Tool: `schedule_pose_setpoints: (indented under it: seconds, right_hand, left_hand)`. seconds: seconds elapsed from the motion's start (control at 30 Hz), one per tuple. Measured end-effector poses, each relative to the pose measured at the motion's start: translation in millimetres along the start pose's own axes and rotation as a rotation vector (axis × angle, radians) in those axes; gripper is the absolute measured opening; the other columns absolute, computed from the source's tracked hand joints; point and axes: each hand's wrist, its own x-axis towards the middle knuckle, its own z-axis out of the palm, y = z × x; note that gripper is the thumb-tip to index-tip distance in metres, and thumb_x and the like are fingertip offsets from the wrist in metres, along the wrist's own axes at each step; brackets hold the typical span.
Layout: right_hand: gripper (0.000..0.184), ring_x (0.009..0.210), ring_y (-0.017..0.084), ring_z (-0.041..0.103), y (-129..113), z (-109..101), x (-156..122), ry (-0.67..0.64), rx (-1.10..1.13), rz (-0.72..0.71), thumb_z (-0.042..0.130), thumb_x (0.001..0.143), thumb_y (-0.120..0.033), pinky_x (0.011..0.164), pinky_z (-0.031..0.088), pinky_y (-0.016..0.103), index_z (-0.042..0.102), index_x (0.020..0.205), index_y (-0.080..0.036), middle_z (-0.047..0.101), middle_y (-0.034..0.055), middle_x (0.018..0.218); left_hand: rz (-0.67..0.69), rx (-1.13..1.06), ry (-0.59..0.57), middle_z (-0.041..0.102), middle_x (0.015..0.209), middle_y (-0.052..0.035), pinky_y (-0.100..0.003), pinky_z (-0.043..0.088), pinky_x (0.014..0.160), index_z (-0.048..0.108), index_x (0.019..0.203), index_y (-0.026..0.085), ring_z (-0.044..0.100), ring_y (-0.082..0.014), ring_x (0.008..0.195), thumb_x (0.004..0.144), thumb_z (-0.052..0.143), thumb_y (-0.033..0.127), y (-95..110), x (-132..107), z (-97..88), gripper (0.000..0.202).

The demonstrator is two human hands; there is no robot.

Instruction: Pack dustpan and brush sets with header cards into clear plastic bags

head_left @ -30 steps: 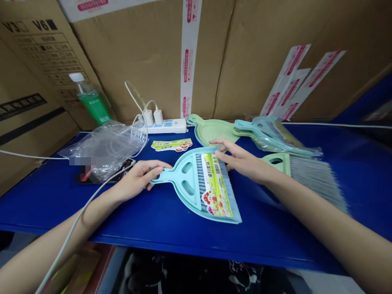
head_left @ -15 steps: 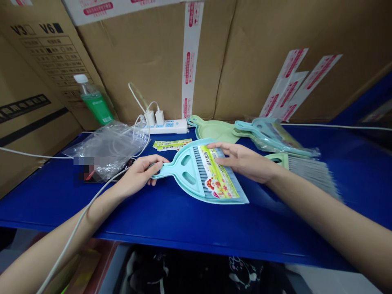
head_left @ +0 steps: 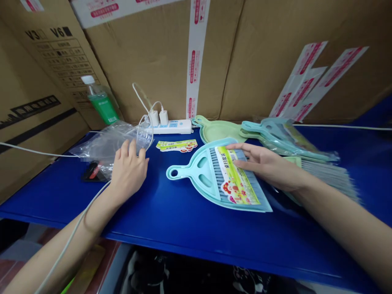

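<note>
A light blue dustpan [head_left: 196, 185] with a small brush [head_left: 217, 175] nested in it is tilted above the blue table, handle pointing left. A yellow-green printed label [head_left: 237, 175] lies across the bristles. My right hand [head_left: 263, 163] grips the set at its far edge, thumb on the label and the other fingers partly hidden behind. My left hand [head_left: 130, 171] is off the handle, its fingers spread at the edge of a crumpled clear plastic bag [head_left: 104, 141]. Whether they touch the bag I cannot tell.
Behind lie two printed labels [head_left: 177, 145], a white power strip [head_left: 174, 126], green dustpans [head_left: 220, 131] and a bagged blue set [head_left: 281, 136]. A grey-bristled brush [head_left: 327, 175] rests at right. A bottle [head_left: 102, 104] leans on cardboard boxes [head_left: 147, 53]; a white cable [head_left: 76, 228] crosses my left arm.
My left hand has let go of the dustpan handle and moved left to the plastic bag. My right hand keeps the set, which appears slightly further right as the view shifts.
</note>
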Motion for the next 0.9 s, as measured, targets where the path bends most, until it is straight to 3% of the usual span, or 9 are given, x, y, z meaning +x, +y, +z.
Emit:
schedule_pose_setpoints:
  seconds: [0.13,0.37,0.47,0.6,0.7,0.9]
  right_hand:
    - [0.071,0.090,0.024,0.064,3.8,2.4,0.7,-0.021,0.006,-0.004,0.078,0.061,-0.057,0.086,0.055,0.042,0.057,0.119,-0.022,0.065,0.0083,0.108]
    - [0.071,0.091,0.021,0.063,-0.4,4.7,-0.6,-0.051,0.049,-0.008,0.079,0.061,-0.057,0.093,0.052,0.041,0.055,0.118,-0.023,0.063,0.0080,0.115]
    - [0.070,0.091,0.021,0.063,-1.7,5.9,-0.5,-0.054,0.043,-0.002,0.079,0.060,-0.057,0.093,0.052,0.041,0.055,0.118,-0.024,0.063,0.0076,0.115]
    - [0.067,0.091,0.022,0.062,-2.7,5.9,-1.8,-0.024,0.017,0.002,0.078,0.062,-0.055,0.091,0.052,0.041,0.056,0.116,-0.024,0.063,0.0074,0.111]
    - [0.066,0.090,0.025,0.064,-3.4,3.4,-2.9,-0.013,-0.006,0.025,0.077,0.063,-0.052,0.085,0.055,0.042,0.056,0.119,-0.024,0.064,0.0083,0.110]
    - [0.059,0.099,0.028,0.065,-5.5,-4.6,-2.5,0.039,-0.010,0.049,0.072,0.068,-0.043,0.084,0.056,0.045,0.053,0.121,-0.027,0.065,0.0081,0.113]
  left_hand:
    - [0.007,0.010,-0.168,0.065,0.106,-0.0265,-0.046,0.046,0.077,0.067,0.093,0.004,0.061,-0.0390,0.099,0.090,0.040,0.017,-0.4,0.7,-0.1,0.031]
    - [0.001,0.032,-0.227,0.066,0.099,-0.0231,-0.043,0.044,0.076,0.067,0.094,0.003,0.062,-0.0354,0.092,0.090,0.037,0.017,0.6,0.9,-3.2,0.034]
    - [-0.006,0.036,-0.167,0.065,0.102,-0.0236,-0.043,0.044,0.074,0.065,0.100,0.001,0.061,-0.0350,0.092,0.090,0.036,0.017,-0.5,-0.6,-2.5,0.035]
    - [0.025,0.050,0.004,0.064,0.107,-0.0238,-0.041,0.045,0.070,0.061,0.110,0.001,0.061,-0.0335,0.091,0.092,0.035,0.018,-2.5,-2.6,-2.3,0.037]
    - [0.075,0.043,0.111,0.066,0.102,-0.0201,-0.040,0.045,0.066,0.062,0.107,0.006,0.061,-0.0308,0.085,0.092,0.035,0.016,-3.3,-3.7,-4.0,0.033]
    - [0.325,-0.105,0.060,0.066,0.078,-0.0073,-0.035,0.046,0.063,0.062,0.083,0.019,0.061,-0.0236,0.073,0.084,0.041,0.005,2.2,-5.7,-8.8,0.026]
